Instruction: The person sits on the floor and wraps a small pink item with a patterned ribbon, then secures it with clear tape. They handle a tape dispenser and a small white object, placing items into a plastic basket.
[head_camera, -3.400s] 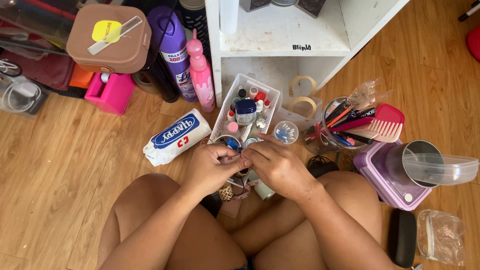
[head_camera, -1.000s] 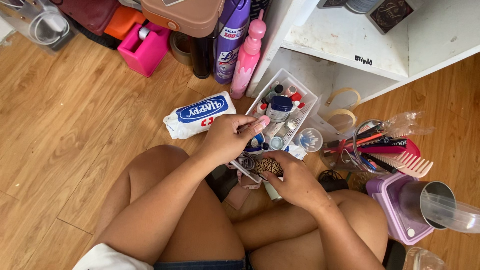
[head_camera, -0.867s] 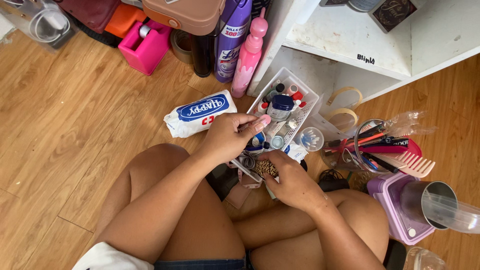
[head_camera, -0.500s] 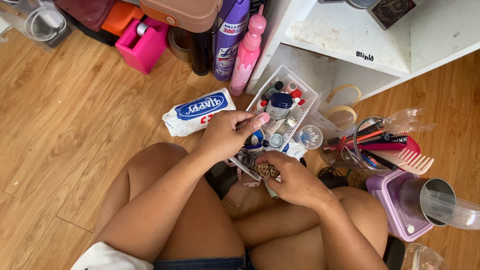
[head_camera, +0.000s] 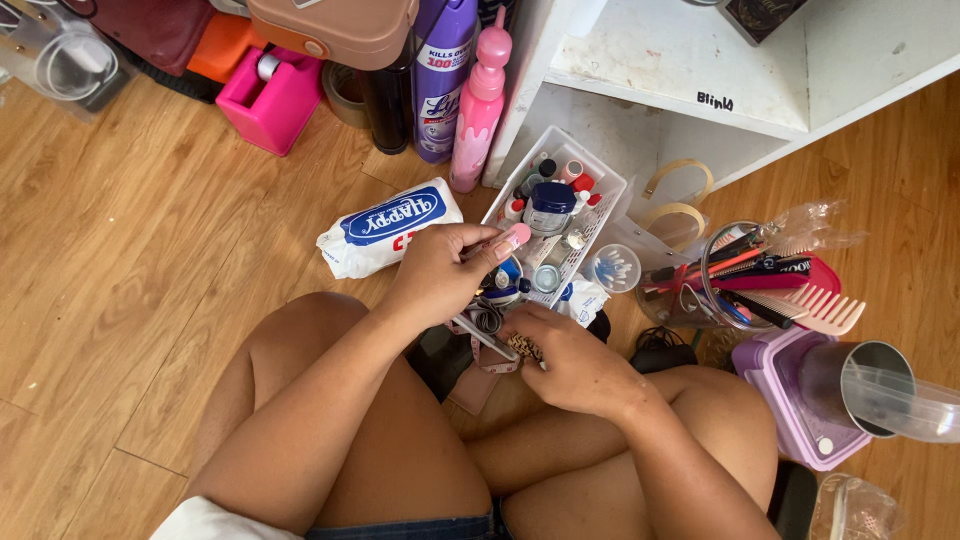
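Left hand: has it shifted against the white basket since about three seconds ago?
Yes. The left hand has lifted away from the right hand, up over the near end of the white basket.

My left hand (head_camera: 440, 275) is raised in front of me, fingers curled in with the thumb pressed to the fingertips. My right hand (head_camera: 565, 355) sits lower, palm down, fingers bent, both forearms over my crossed legs.

Sunlit wood-plank floor (head_camera: 130, 260) with a white shelf unit (head_camera: 690, 70) standing on it.
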